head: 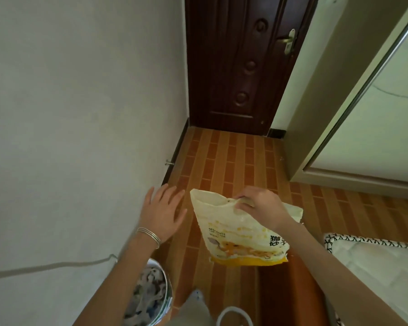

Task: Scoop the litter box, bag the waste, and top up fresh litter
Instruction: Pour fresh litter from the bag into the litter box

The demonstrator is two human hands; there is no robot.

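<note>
A yellow and white bag of cat litter [238, 234] hangs above the floor in the middle of the view. My right hand [259, 208] grips it by the cut-out handle at its top. To the left of the bag my left hand [161, 212] is held out with fingers spread and straight, touching nothing; thin silver bangles ring its wrist. The litter box and the scoop are not in view.
A white wall [76, 114] runs along the left. A dark wooden door [240, 67] closes the far end of the tiled floor [233, 161]. A wardrobe with a sliding door [375, 114] stands right, a mattress [375, 262] lower right, a round bin [151, 295] with scraps by my feet.
</note>
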